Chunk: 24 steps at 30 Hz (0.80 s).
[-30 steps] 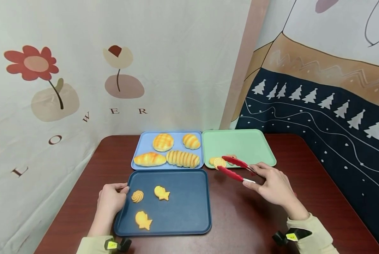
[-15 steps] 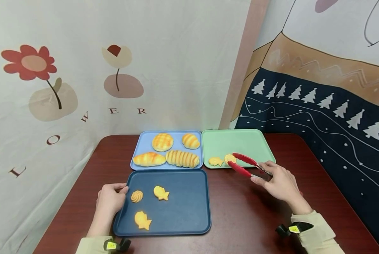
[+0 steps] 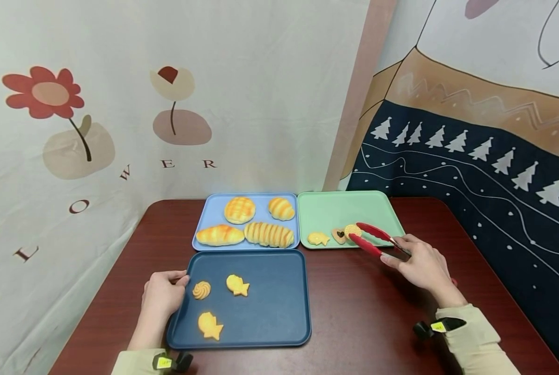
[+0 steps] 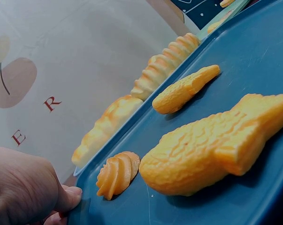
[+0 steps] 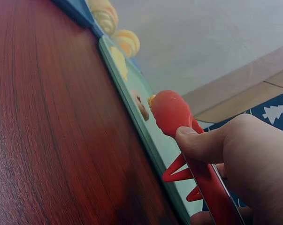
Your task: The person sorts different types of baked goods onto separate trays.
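One pair of red tongs (image 3: 365,245) is in the right hand (image 3: 422,264), fingers clamped around it, with a round yellow cookie (image 3: 352,230) caught between the tips. That cookie's at the near side of the green tray (image 3: 345,208), right beside a heart-shaped cookie (image 3: 337,236) with a dark middle; can't tell if it's touching the tray. A yellow fish cookie (image 3: 318,238) lies further left on the same tray.

Left hand (image 3: 163,291) has thumb and fingers pinched on the left edge of the dark blue tray (image 3: 270,307), up near the far corner. On that one: a swirl cookie (image 3: 202,290) closest to the hand, plus a far fish (image 3: 238,285) and a near fish (image 3: 210,326).

Behind it, just left of the green one, is a light blue tray (image 3: 262,202) with four breads: round bun (image 3: 239,210), little roll (image 3: 281,209), smooth loaf (image 3: 220,235), ridged loaf (image 3: 269,235). It's all on a glossy red-brown tabletop (image 3: 345,312), pale printed cloth (image 3: 270,104) behind.
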Tool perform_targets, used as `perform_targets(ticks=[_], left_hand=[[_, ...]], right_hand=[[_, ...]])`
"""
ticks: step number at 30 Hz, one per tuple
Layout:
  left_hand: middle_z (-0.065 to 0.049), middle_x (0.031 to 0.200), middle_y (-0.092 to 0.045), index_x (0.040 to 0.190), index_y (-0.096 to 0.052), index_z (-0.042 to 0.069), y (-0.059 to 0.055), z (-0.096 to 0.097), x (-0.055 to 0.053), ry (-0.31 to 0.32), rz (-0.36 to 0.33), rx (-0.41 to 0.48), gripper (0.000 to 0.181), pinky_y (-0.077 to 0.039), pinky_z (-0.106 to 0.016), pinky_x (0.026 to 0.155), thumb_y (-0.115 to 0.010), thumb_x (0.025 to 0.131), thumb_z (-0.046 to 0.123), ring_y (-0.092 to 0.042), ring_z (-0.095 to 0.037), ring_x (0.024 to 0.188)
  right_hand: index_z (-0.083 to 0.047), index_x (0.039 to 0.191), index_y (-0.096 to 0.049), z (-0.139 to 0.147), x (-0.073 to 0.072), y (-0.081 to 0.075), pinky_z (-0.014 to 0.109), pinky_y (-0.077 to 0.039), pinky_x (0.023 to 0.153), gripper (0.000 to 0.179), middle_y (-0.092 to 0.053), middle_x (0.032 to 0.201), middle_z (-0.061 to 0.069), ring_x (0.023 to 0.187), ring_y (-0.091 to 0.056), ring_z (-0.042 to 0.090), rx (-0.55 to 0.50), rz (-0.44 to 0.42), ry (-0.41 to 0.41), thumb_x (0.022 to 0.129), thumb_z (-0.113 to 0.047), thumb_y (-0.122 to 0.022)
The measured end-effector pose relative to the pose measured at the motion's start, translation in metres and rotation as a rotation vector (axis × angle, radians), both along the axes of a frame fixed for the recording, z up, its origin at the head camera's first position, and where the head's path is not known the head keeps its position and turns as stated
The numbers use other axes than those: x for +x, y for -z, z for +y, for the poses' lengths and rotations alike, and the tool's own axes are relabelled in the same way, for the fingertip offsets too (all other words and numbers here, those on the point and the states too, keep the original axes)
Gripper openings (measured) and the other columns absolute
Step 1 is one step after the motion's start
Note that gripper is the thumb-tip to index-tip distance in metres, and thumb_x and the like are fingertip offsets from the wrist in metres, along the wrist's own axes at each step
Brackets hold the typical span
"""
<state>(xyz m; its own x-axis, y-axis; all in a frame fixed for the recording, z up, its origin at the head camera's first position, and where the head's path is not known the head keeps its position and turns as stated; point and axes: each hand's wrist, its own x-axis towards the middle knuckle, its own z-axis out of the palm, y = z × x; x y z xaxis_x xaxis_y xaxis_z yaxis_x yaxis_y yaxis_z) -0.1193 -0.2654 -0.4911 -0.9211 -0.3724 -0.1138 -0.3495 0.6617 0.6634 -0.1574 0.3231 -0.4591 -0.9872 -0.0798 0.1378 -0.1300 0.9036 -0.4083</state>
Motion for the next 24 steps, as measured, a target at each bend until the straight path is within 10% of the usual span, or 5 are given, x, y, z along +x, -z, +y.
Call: perform_targets(ticks=[24], left_hand=[[-0.029, 0.130, -0.068, 0.134, -0.071, -0.002, 0.000, 0.000, 0.000, 0.005, -0.004, 0.011, 0.036, -0.055, -0.055, 0.079, -0.065, 0.106, 0.019, -0.064, -0.046, 0.111]], right_hand=[[0.001, 0.147, -0.060, 0.012, -0.010, 0.008, 0.050, -0.051, 0.074, 0.088, -0.060, 0.140, 0.025, 0.109, -0.061, 0.039, 0.031, -0.022, 0.010, 0.091, -0.066, -0.072]])
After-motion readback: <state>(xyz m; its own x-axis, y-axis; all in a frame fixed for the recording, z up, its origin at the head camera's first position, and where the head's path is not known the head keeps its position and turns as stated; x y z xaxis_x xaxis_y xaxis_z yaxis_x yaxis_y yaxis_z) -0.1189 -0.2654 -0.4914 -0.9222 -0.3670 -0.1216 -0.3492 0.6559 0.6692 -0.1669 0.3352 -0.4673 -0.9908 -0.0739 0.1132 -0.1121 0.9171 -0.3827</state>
